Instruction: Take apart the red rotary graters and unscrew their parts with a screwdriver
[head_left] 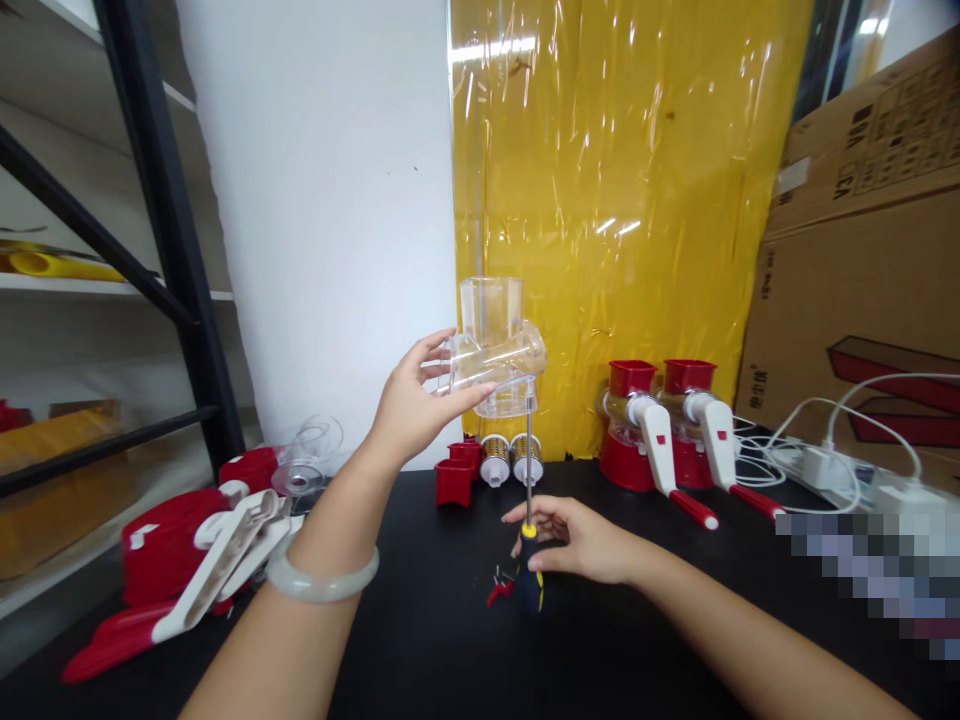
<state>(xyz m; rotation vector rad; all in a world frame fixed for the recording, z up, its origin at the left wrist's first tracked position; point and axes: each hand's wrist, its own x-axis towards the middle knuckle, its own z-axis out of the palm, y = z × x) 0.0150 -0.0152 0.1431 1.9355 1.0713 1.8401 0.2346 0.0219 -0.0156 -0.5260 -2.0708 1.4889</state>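
Observation:
My left hand [424, 400] grips a clear plastic housing [495, 355] with a square chute on top, raised above the black table. In my right hand [577, 540] is a screwdriver [530, 560] with a dark blue and yellow handle, held upright with its shaft pointing up. The shaft's tip reaches the underside of the housing at its right; whether it touches a screw cannot be made out. Small screws and a little red part [500, 592] lie on the table beside the screwdriver handle.
Behind the hands are red pushers [454, 482] and two drum graters [495, 461]. Two assembled red-and-white grinders [631, 440] stand right, near white cables and a cardboard box [862, 260]. Red bases [169, 540], white crank handles [217, 565] and clear parts [300, 478] lie left.

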